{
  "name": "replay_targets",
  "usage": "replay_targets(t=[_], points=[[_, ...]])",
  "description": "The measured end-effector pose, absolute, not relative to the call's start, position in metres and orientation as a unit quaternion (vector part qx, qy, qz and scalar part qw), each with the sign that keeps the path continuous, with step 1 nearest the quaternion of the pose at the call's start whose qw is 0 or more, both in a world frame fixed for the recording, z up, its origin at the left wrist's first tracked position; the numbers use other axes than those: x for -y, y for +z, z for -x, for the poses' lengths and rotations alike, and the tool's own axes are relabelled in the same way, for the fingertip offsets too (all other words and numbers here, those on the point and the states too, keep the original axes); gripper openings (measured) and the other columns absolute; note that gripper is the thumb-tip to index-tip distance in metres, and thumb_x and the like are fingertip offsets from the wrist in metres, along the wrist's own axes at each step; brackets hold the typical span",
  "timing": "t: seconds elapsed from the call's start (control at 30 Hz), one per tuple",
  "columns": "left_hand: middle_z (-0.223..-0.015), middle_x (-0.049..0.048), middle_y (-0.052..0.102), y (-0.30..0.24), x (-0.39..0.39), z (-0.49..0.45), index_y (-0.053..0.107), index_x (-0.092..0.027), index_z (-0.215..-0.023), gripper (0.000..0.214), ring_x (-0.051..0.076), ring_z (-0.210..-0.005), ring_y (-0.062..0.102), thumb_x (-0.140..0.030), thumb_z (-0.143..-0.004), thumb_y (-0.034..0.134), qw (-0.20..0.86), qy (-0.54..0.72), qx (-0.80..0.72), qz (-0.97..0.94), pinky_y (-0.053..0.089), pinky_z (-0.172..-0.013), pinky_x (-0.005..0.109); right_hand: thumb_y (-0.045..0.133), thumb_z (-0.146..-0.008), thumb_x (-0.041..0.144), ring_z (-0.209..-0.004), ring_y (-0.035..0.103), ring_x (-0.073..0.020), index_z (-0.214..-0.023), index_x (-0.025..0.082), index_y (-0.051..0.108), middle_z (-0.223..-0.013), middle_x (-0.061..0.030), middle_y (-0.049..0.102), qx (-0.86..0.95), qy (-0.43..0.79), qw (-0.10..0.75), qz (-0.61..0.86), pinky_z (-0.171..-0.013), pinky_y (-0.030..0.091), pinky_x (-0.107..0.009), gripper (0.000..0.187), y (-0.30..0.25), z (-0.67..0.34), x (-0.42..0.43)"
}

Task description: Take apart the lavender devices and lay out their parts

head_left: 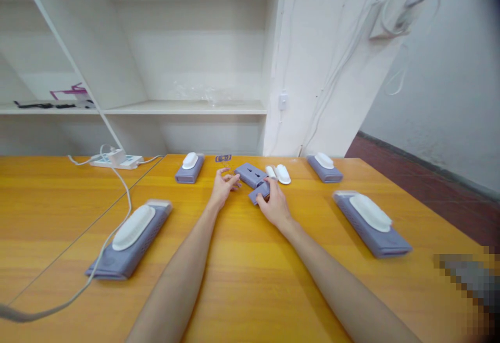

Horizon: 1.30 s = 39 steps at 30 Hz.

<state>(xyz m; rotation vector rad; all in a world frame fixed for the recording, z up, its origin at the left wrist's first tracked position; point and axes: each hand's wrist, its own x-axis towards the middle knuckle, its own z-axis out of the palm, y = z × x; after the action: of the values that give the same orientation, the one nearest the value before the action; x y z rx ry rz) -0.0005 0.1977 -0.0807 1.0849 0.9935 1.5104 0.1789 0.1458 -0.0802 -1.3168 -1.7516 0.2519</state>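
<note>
My right hand (275, 205) is closed on a small purple-grey flat piece (259, 193), thumb on its near side and fingers at its right edge. That piece is beside the front corner of a purple-grey rectangular case (250, 174), which has two dark keyhole-like slots in its upper face. To the left of the case, my left hand (223, 189) has its fingers apart and holds nothing. Its fingertips are close to the case's left corner; whether they touch it I cannot tell. Behind my right hand lie a white oval part (283, 174) and a smaller white part (270, 172).
Purple-grey cases topped with white oval parts lie at near left (128, 239), near right (373, 223), far left (189, 168) and far right (325, 168). A white cable (128, 197) runs from a power strip (117, 161) across the left side. A dark printed label (223, 158) lies behind my left hand.
</note>
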Motion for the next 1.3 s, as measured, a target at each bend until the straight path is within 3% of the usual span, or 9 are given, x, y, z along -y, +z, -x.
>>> replay_targets(t=[0.27, 0.47, 0.6, 0.7, 0.83, 1.3], points=[[-0.082, 0.0042, 0.068, -0.0765, -0.1954, 0.0029, 0.037, -0.02, -0.114, 0.055, 0.015, -0.063, 0.066, -0.029, -0.068, 0.067, 0.497, 0.606, -0.424, -0.453, 0.048, -0.057, 0.024, 0.051, -0.081, 0.031, -0.094, 0.06, -0.0264, -0.125, 0.017, 0.04, -0.116, -0.0129, 0.058, 0.724, 0.081, 0.413, 0.546, -0.08, 0.048, -0.04, 0.048, -0.0816, -0.1776, -0.1444], [-0.07, -0.0015, 0.064, -0.0771, -0.1951, 0.0011, 0.042, -0.02, -0.113, 0.049, 0.012, -0.052, 0.061, -0.027, -0.067, 0.058, 0.495, 0.603, -0.436, -0.449, 0.045, -0.051, 0.022, 0.048, -0.084, 0.029, -0.104, 0.054, -0.0296, -0.13, 0.015, 0.04, -0.114, -0.0158, 0.058, 0.752, 0.022, 0.374, 0.543, -0.088, 0.043, -0.043, 0.049, -0.0817, -0.1773, -0.1457], [-0.062, -0.0047, 0.058, -0.0785, -0.1963, -0.0006, 0.045, -0.019, -0.109, 0.046, 0.01, -0.045, 0.056, -0.025, -0.064, 0.055, 0.489, 0.602, -0.436, -0.456, 0.042, -0.047, 0.021, 0.047, -0.085, 0.024, -0.098, 0.055, -0.0261, -0.137, 0.023, 0.037, -0.113, -0.0123, 0.054, 0.763, 0.013, 0.37, 0.53, -0.084, 0.045, -0.041, 0.053, -0.081, -0.1787, -0.1451], [-0.059, -0.0056, 0.056, -0.0795, -0.1974, -0.0014, 0.046, -0.018, -0.107, 0.044, 0.009, -0.042, 0.053, -0.024, -0.064, 0.054, 0.482, 0.603, -0.435, -0.464, 0.04, -0.045, 0.02, 0.046, -0.084, 0.018, -0.103, 0.052, -0.0236, -0.133, 0.029, 0.044, -0.12, -0.0099, 0.046, 0.775, 0.008, 0.38, 0.504, -0.088, 0.044, -0.04, 0.05, -0.08, -0.1802, -0.1446], [-0.057, -0.0067, 0.054, -0.0808, -0.1988, -0.0014, 0.047, -0.018, -0.105, 0.043, 0.009, -0.039, 0.049, -0.022, -0.063, 0.051, 0.471, 0.606, -0.437, -0.469, 0.035, -0.041, 0.019, 0.048, -0.081, 0.016, -0.111, 0.046, -0.0258, -0.121, 0.025, 0.056, -0.123, -0.0109, 0.043, 0.777, -0.018, 0.39, 0.494, -0.093, 0.041, -0.043, 0.042, -0.0785, -0.1801, -0.1432], [-0.055, -0.0081, 0.051, -0.0767, -0.1972, -0.0019, 0.047, -0.019, -0.104, 0.045, 0.008, -0.037, 0.046, -0.021, -0.059, 0.051, 0.464, 0.608, -0.449, -0.462, 0.032, -0.04, 0.02, 0.048, -0.079, 0.017, -0.11, 0.046, -0.0255, -0.115, 0.017, 0.058, -0.118, -0.0101, 0.053, 0.791, -0.013, 0.376, 0.482, -0.092, 0.037, -0.04, 0.038, -0.0748, -0.1795, -0.1385]])
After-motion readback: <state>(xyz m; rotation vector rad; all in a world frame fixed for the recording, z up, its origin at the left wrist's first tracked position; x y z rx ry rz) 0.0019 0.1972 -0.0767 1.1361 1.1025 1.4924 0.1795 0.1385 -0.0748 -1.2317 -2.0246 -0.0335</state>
